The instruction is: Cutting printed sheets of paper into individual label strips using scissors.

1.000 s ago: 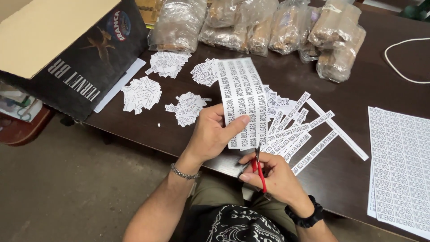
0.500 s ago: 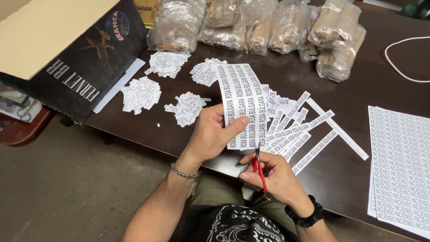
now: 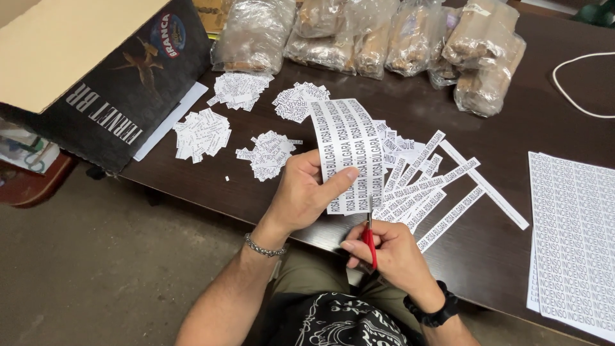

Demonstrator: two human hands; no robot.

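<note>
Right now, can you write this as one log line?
left hand: holds printed paper sheet | right hand: holds red-handled scissors, blades at sheet's lower edge | cut strips on dark table

Four label piles (image 3: 202, 132), one scissors (image 3: 369, 238), one box (image 3: 96, 77), two hands (image 3: 306, 192)

Small packing workroom, dark table (image 3: 512, 269), bagged goods (image 3: 384, 38), printed label sheets (image 3: 573, 237), carton (image 3: 96, 70)

Left hand (image 3: 304, 192) fingers pinched; right hand (image 3: 391, 253) fisted, knuckles up.
</note>
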